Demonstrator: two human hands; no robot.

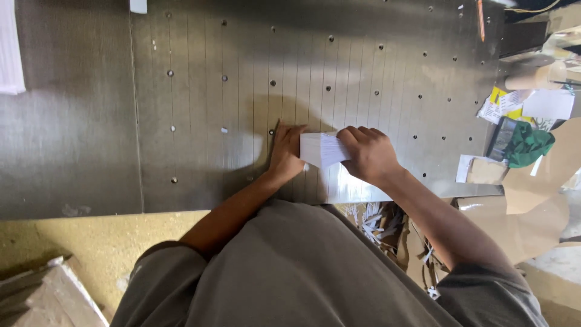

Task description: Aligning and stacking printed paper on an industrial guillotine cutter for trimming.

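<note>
Far left: white paper pile at the edge of the grey metal surface, which is grooved and dotted with small holes. Centre: left hand flat, fingers together, pressed against the left side of a small white paper stack lying on the surface near its front edge. Right hand over the stack's right end, fingers curled and clamped on it. To do it well: probably keep the left palm square as a stop, push evenly from the right, keep sheets flush and flat on the surface. Right: paper shreds below the edge, green cloth, loose paper scraps.
</note>
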